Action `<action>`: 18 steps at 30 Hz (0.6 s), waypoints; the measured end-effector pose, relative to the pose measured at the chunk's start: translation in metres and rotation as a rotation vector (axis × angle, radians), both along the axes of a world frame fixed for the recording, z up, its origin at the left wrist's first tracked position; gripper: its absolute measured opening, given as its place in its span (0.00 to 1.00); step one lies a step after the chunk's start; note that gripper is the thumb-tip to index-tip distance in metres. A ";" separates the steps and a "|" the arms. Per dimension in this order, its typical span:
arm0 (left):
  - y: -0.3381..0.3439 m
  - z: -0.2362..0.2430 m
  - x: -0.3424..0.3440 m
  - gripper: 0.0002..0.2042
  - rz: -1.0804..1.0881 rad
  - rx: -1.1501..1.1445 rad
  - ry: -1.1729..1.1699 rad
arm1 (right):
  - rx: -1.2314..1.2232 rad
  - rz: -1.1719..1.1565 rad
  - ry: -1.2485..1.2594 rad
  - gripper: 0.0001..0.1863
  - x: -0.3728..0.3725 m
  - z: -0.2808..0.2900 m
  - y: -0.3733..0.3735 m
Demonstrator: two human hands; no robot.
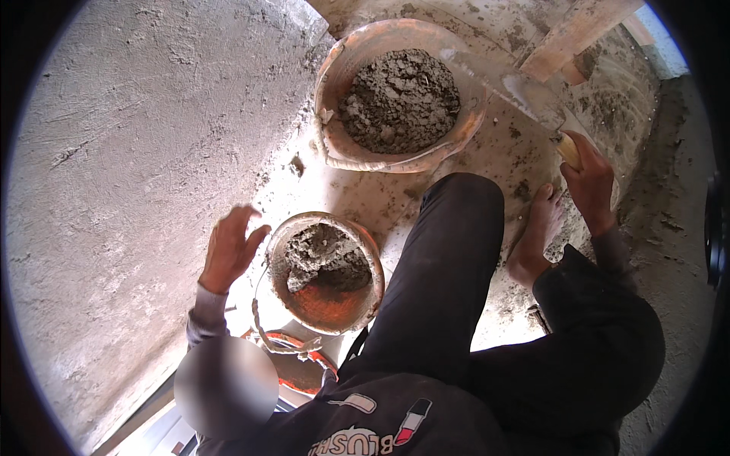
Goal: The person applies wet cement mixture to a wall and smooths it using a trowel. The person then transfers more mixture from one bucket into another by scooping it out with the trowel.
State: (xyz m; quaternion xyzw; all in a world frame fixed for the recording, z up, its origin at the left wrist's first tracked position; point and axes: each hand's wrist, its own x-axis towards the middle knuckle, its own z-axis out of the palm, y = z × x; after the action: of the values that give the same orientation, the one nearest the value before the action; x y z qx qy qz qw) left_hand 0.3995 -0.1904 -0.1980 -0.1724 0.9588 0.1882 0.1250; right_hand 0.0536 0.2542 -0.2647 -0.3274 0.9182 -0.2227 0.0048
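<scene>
My right hand (587, 178) grips the wooden handle of a trowel (532, 102), whose mortar-smeared blade reaches left over the rim of a large orange tub (327, 83). Crumbly grey mortar (399, 99) fills much of that tub. My left hand (233, 243) is raised just left of a smaller orange bucket (319, 308), fingers apart and holding nothing. That bucket has grey mortar (323, 251) in it and a pale rope handle (296, 348) hanging down toward me. Behind it, partly hidden, is another orange bucket (300, 372).
A plastered wall (122, 167) takes up the left side. Wooden timbers (566, 42) stand at the upper right beside a grey edge (669, 190). The floor (494, 144) is spotted with mortar. My bare foot (536, 243) and dark-clad knees (449, 251) occupy the near middle and right.
</scene>
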 end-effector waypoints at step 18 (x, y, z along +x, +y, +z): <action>0.088 -0.030 0.159 0.31 1.273 1.475 0.004 | -0.079 0.006 -0.246 0.24 0.022 -0.022 0.008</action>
State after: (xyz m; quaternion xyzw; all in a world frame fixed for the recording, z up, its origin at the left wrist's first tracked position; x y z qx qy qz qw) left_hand 0.5587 -0.1026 -0.2278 -0.5365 0.3279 0.7740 0.0747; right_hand 0.0757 0.2618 -0.2871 -0.3005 0.9002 -0.2971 0.1052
